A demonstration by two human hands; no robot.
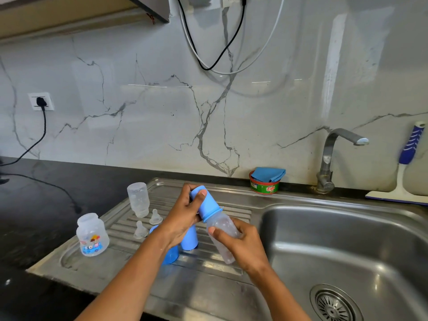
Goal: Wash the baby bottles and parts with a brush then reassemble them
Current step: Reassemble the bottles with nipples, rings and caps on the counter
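Steel drainboard [111, 253] below marble wall [139, 112]; left hand [183, 218] grip round blue cap [206, 202], right hand [245, 244] round clear bottle [220, 222].

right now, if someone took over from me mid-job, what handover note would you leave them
Left grip holds the blue cap; right grip holds the clear bottle it sits on, tilted above the drainboard. Whether it is tight, cannot tell.
On the drainboard: inverted bottle, open printed bottle, far nipple, near nipple, second blue cap, a blue part under the left forearm.
Done: this bottle has its cap on. Left: fit nipples and caps on the other two.
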